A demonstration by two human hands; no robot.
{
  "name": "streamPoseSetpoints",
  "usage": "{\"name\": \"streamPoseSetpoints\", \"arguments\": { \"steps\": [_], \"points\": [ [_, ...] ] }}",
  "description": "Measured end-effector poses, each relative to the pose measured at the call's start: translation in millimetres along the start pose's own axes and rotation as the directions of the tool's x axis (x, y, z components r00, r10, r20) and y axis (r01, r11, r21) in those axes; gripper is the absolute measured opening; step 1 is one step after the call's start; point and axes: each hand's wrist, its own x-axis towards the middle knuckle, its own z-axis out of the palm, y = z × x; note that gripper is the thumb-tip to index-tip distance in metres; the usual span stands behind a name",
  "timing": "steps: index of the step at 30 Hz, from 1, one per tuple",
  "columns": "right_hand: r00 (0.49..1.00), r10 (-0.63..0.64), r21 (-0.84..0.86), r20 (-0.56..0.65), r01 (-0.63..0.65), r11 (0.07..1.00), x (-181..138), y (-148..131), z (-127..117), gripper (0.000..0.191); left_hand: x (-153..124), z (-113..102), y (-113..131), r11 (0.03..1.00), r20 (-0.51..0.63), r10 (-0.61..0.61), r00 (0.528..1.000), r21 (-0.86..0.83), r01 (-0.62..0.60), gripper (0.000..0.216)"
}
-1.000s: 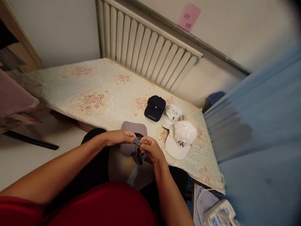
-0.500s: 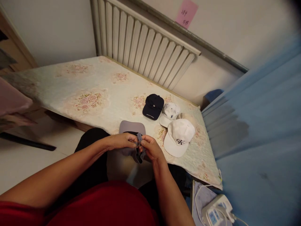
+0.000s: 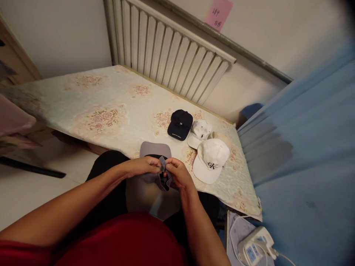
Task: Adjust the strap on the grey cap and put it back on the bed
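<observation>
A grey baseball cap (image 3: 155, 148) is held over my lap at the bed's near edge, its brim pointing away from me. My left hand (image 3: 144, 166) pinches the cap's back strap (image 3: 162, 161) from the left. On the other side, my right hand (image 3: 178, 171) grips the strap between thumb and fingers. The strap's free end sticks up between the two hands. Parts of the cap's crown are hidden behind my hands, and the buckle cannot be made out.
On the floral bed (image 3: 127, 107) lie a navy cap (image 3: 180, 125), a small white cap (image 3: 200, 133), a white cap with black letters (image 3: 213, 159) and a beige cap (image 3: 222, 138) partly behind it. A power strip (image 3: 255, 246) sits at lower right, beside a blue curtain (image 3: 299, 166).
The strap has shifted slightly between my fingers, and its free end now leans a little more to the left. Both hands keep their hold in nearly the same place.
</observation>
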Motion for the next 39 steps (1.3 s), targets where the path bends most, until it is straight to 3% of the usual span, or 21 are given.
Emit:
{"name": "streamPoseSetpoints", "arguments": {
  "steps": [4,13,19,24,32,39],
  "points": [
    [0.999,-0.024,-0.004,0.04,0.025,1.0,-2.0,-1.8,-0.2,0.032,-0.6,0.6,-1.2,0.997,0.037,0.032,0.999,-0.066,-0.03,0.023],
    [0.999,-0.031,-0.026,0.037,0.032,0.999,-3.1,-1.6,-0.5,0.022,-3.2,1.8,-2.0,0.978,-0.055,0.001,0.998,-0.207,-0.012,0.024],
    [0.998,0.008,-0.075,0.067,-0.003,0.997,-3.4,-4.6,-7.2,0.027,-4.5,-6.3,-3.6,0.958,-0.074,0.005,0.997,-0.285,-0.026,0.022],
    [0.995,-0.032,-0.105,0.098,0.043,0.994,-3.9,-7.9,-17.5,0.032,-7.2,-15.3,-4.7,0.96,-0.082,0.028,0.996,-0.275,-0.049,0.023],
    [0.993,-0.078,-0.145,0.089,0.091,0.985,0.8,-15.1,-19.1,0.024,-10.4,-17.4,-10.3,0.933,-0.057,-0.104,0.993,-0.353,0.077,0.023],
    [0.995,-0.069,-0.167,0.066,0.08,0.983,4.0,-12.0,-18.6,0.021,-11.3,-21.5,-14.4,0.922,-0.089,-0.157,0.984,-0.37,0.114,0.015]
  ]
}}
